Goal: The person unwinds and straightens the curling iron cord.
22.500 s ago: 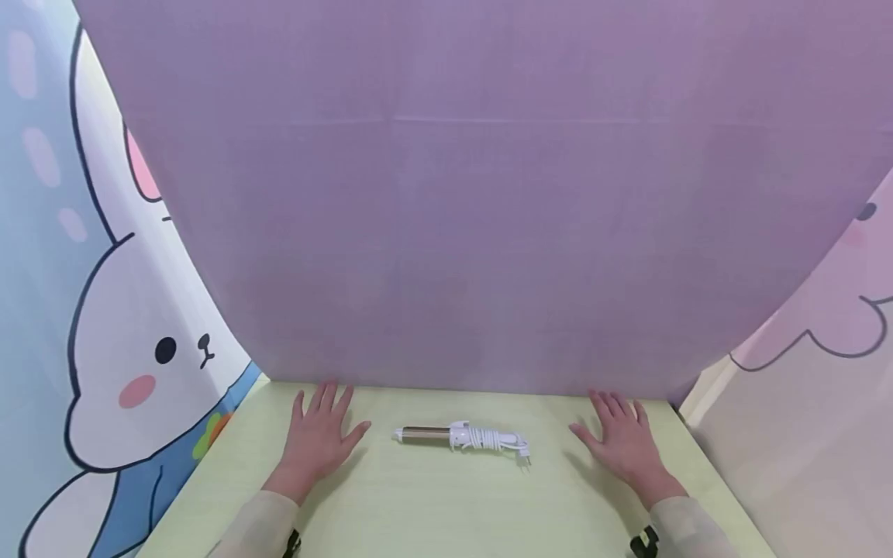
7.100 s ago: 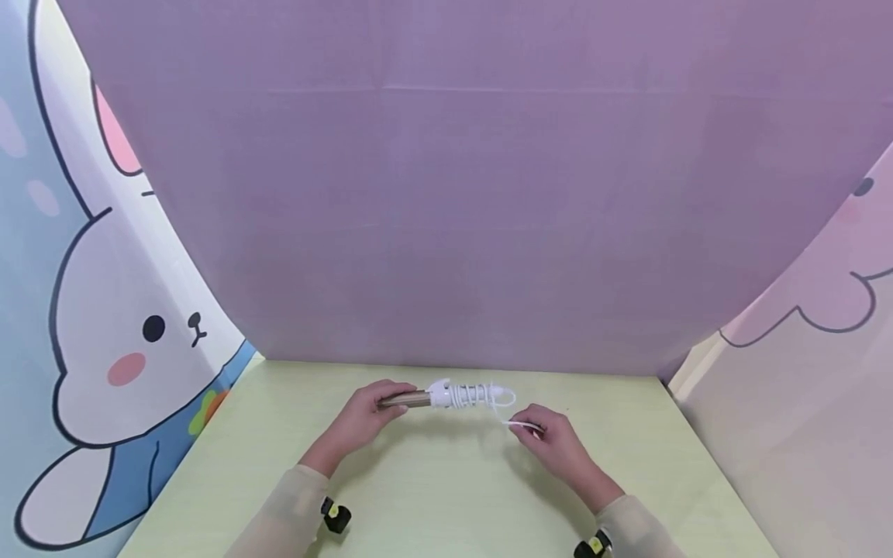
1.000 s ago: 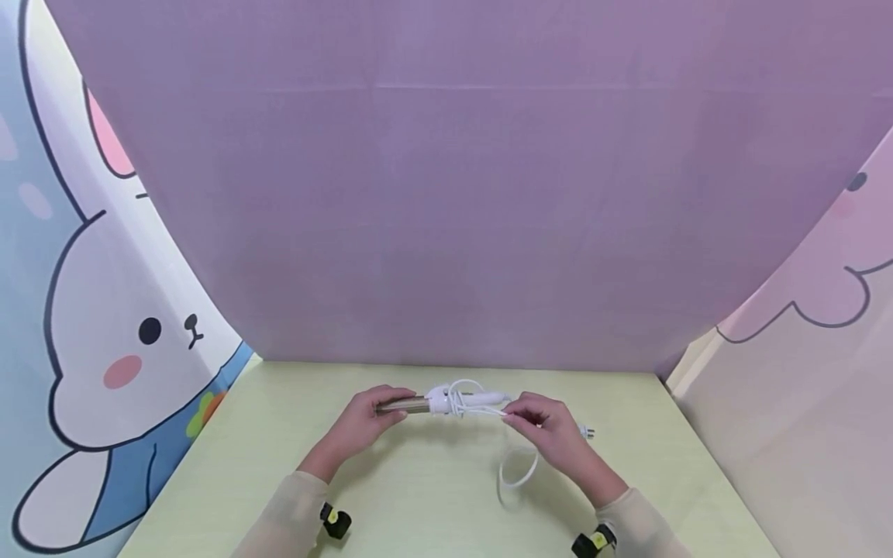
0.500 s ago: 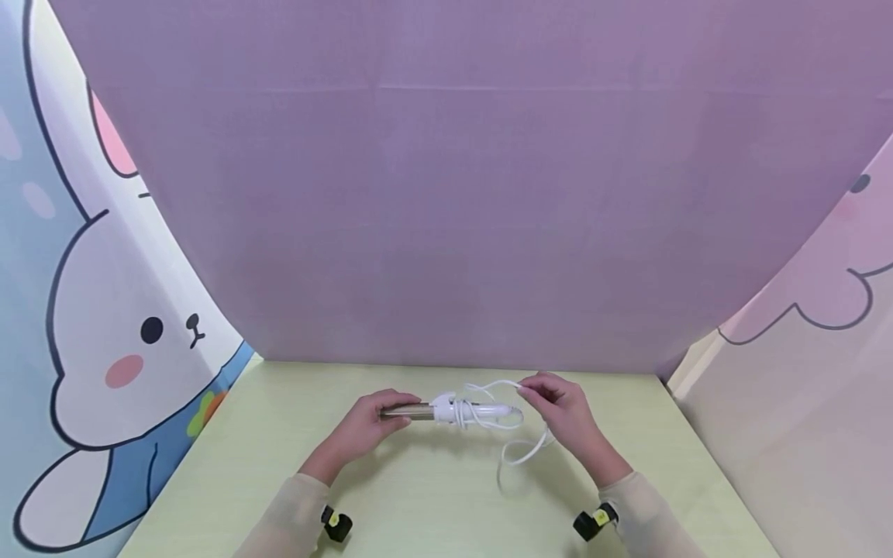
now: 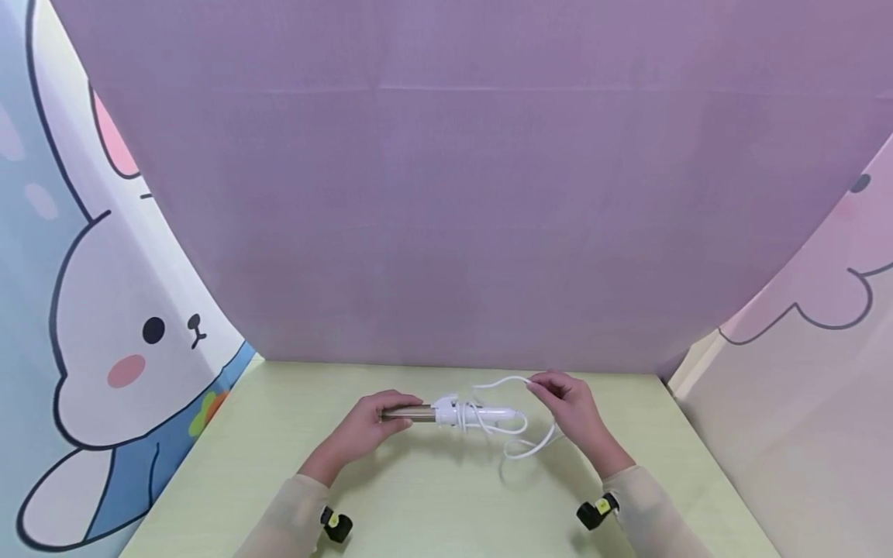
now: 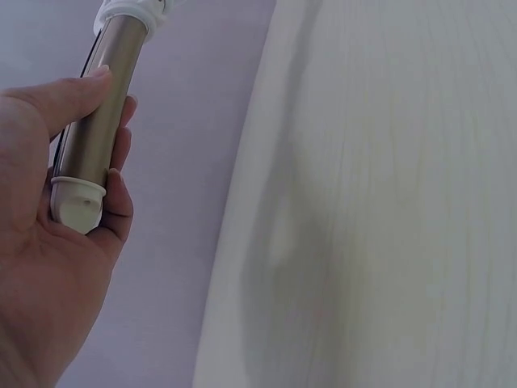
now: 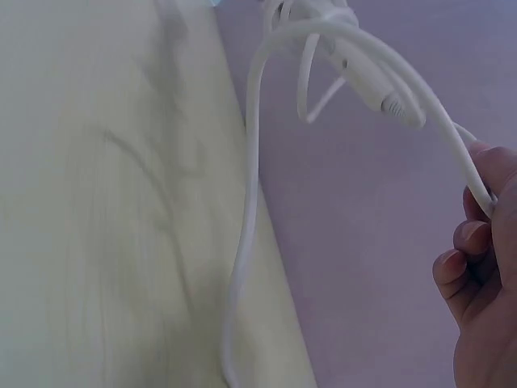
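Observation:
A small curling iron (image 5: 446,413) with a metal barrel (image 6: 98,133) and white handle is held level above the pale green table (image 5: 432,496). My left hand (image 5: 366,425) grips the barrel, thumb on top. Its white cord (image 5: 519,446) is partly wound round the handle, with a loose loop hanging toward the table. My right hand (image 5: 568,403) pinches the cord (image 7: 452,153) just right of the handle and holds it up. In the right wrist view the cord arcs from my fingers (image 7: 472,267) to the coils on the handle.
A purple backdrop (image 5: 446,194) curves up behind the table. Cartoon rabbit panels stand at the left (image 5: 105,349) and right (image 5: 823,310). Black wrist mounts (image 5: 336,525) sit on both forearms.
Over the last second my right hand has lifted the cord from the front of the handle up and back to the right, loosening another turn. The left hand has kept its hold on the barrel.

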`<state>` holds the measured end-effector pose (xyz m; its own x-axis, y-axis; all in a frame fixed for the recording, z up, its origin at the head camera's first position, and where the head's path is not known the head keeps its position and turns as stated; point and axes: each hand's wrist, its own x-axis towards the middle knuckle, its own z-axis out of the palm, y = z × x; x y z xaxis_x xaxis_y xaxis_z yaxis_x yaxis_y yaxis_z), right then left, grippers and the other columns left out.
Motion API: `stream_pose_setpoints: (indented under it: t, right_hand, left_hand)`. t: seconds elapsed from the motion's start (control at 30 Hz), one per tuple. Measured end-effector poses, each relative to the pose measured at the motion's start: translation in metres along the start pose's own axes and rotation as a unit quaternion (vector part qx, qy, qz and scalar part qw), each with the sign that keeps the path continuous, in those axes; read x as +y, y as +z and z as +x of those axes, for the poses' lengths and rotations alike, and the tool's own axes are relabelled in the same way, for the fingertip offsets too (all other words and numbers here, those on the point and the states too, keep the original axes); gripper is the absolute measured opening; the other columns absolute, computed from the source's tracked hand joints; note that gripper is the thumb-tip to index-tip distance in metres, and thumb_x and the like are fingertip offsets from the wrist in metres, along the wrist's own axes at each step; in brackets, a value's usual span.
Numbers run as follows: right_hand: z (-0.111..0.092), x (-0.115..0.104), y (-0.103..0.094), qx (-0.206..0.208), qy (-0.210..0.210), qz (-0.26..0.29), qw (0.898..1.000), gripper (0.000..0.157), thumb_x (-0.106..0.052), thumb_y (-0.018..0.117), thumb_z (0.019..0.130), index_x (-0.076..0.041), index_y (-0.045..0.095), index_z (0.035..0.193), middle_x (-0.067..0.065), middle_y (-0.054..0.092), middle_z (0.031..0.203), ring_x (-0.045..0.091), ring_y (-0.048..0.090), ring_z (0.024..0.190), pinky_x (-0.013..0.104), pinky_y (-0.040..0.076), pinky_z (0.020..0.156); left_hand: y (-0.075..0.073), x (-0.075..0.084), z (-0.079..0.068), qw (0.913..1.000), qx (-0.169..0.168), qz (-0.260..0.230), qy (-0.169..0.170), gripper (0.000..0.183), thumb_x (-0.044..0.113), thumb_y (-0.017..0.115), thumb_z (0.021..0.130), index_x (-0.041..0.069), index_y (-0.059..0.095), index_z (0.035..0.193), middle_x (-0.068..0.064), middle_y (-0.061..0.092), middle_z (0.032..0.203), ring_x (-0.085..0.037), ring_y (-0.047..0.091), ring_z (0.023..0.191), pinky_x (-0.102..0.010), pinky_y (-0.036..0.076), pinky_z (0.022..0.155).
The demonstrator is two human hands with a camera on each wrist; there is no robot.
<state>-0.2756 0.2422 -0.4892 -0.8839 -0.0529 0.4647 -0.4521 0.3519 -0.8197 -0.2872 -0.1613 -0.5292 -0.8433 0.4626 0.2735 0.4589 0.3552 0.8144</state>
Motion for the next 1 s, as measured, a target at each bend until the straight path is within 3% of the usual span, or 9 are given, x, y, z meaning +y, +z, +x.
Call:
stream_pose_setpoints:
  t: [0.17, 0.3, 0.47, 0.63, 1.0]
  right_hand:
    - [0.001, 0.016, -0.004, -0.005, 0.011, -0.02, 1.0, 0.008, 0.002, 0.079, 0.101, 0.003, 0.082, 0.108, 0.004, 0.078, 0.091, 0.014, 0.069, 0.081, 0.019, 0.055, 0.073]
    - [0.001, 0.034, -0.008, -0.017, 0.015, -0.033, 0.999, 0.007, -0.003, 0.081, 0.1, -0.003, 0.084, 0.107, 0.001, 0.078, 0.089, 0.012, 0.067, 0.078, 0.021, 0.054, 0.07]
    - [0.0, 0.05, -0.012, -0.047, 0.022, -0.058, 0.997, 0.006, -0.007, 0.081, 0.102, -0.006, 0.084, 0.106, 0.006, 0.075, 0.088, 0.008, 0.059, 0.073, 0.022, 0.05, 0.064]
    - [-0.004, 0.062, -0.013, -0.075, 0.033, -0.087, 0.993, 0.007, -0.007, 0.08, 0.102, -0.003, 0.084, 0.107, 0.017, 0.077, 0.094, 0.009, 0.059, 0.074, 0.022, 0.049, 0.066]
    - [-0.018, 0.078, -0.003, -0.119, 0.078, -0.098, 0.985, 0.008, -0.013, 0.081, 0.103, -0.011, 0.085, 0.109, 0.009, 0.076, 0.094, 0.012, 0.058, 0.076, 0.023, 0.048, 0.067]
  left_hand:
    - [0.0, 0.001, 0.0, 1.0, 0.001, -0.001, 0.003, 0.036, 0.015, 0.081, 0.102, 0.022, 0.078, 0.138, 0.007, 0.075, 0.127, -0.018, 0.068, 0.109, -0.035, 0.055, 0.095]
    - [-0.001, 0.003, 0.0, 1.0, 0.001, -0.001, 0.004, 0.037, 0.013, 0.081, 0.103, 0.024, 0.078, 0.138, 0.007, 0.075, 0.128, -0.018, 0.068, 0.11, -0.036, 0.056, 0.096]
    - [-0.003, 0.002, 0.0, 1.0, -0.002, 0.0, 0.003, 0.037, 0.015, 0.08, 0.104, 0.021, 0.077, 0.139, 0.007, 0.075, 0.13, -0.017, 0.069, 0.112, -0.037, 0.056, 0.097]
    - [-0.005, 0.003, 0.001, 1.0, -0.001, 0.0, 0.001, 0.037, 0.017, 0.08, 0.104, 0.029, 0.077, 0.14, 0.006, 0.075, 0.131, -0.017, 0.07, 0.114, -0.038, 0.056, 0.099]
    - [-0.01, 0.005, 0.001, 0.9997, 0.021, -0.002, 0.015, 0.039, 0.01, 0.081, 0.103, 0.022, 0.077, 0.14, 0.005, 0.076, 0.13, -0.02, 0.071, 0.113, -0.035, 0.057, 0.095]
